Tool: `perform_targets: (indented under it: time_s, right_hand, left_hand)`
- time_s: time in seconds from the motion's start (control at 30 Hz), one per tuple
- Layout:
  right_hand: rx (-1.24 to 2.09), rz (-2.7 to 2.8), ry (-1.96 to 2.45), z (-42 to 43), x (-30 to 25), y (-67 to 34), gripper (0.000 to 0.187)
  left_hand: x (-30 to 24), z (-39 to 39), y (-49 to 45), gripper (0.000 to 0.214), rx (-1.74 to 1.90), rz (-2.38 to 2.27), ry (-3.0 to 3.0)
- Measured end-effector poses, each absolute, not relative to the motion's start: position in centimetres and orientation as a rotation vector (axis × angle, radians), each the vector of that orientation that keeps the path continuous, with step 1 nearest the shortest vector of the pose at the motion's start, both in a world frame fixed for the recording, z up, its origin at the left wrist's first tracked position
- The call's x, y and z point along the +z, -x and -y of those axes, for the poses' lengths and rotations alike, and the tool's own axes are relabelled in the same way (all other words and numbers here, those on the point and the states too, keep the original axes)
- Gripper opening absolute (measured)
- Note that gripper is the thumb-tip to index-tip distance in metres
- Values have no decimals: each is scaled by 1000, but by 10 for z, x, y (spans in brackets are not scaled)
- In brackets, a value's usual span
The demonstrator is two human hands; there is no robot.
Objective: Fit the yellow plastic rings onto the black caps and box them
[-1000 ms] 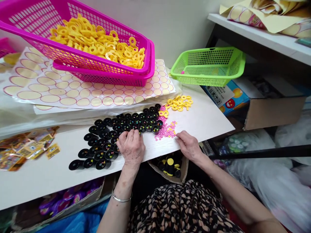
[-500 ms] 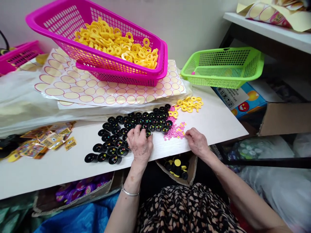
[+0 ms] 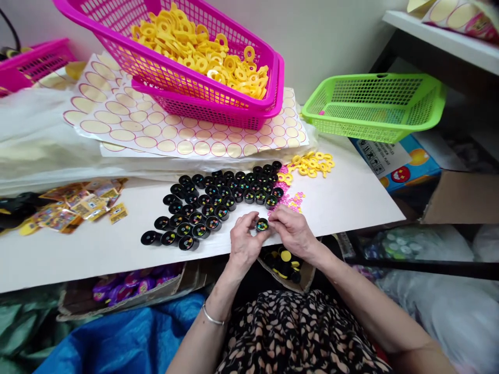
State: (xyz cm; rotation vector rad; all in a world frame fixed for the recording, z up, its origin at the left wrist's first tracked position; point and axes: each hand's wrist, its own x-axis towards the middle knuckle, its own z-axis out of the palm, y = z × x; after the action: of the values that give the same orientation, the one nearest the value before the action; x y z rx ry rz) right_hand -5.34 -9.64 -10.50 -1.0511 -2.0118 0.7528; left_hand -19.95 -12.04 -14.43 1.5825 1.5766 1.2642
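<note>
Half a sec ago the L hand was at the edge of the black cluster & the R hand lay by the pink bits; now they've met near the front edge of the smooth white tabletop, w/ one small round black plastic cup btwn them, apart from the rest; so, I'd judge, work has moved to this single pc; L hand is curled round it, thumb & fingers gripping its side; R hand is pinched closed at the rim, can't tell if it holds a bit.

Cup is open-topped, glossy, w/ multicol. specks inside; L of it & behind, a cluster of matching black cups, also speckled; behind R hand, tiny pink plastic beads, a few yellow mixed in; further back, flat yellow plastic rings, hard & smooth-looking; more fill the tilted magenta perforated plastic basket, above flat paper sheets w/ red-outlined cream ovals; at R, lime-green mesh-sided plastic basket.
</note>
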Motion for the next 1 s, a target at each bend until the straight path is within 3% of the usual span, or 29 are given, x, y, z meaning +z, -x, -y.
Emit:
perform_targets:
  time_s: [0.43, 0.7, 0.87, 1.0]
  right_hand:
    - [441, 2500, 1109, 88, -93, 63, 21]
    - [256, 2691, 1041, 89, -87, 72, 10]
    - [489, 2588, 986, 82, -89, 64, 13]
    - [718, 2144, 1058, 52, -100, 37, 11]
  left_hand:
    - [-139, 120, 203, 21, 1251, -1496, -1666]
    - [-139, 119, 205, 15, 1233, -1511, -1700]
    - [-144, 117, 207, 18, 1266, -1518, -1741]
    - [-150, 115, 207, 25, 1315, -1530, -1772]
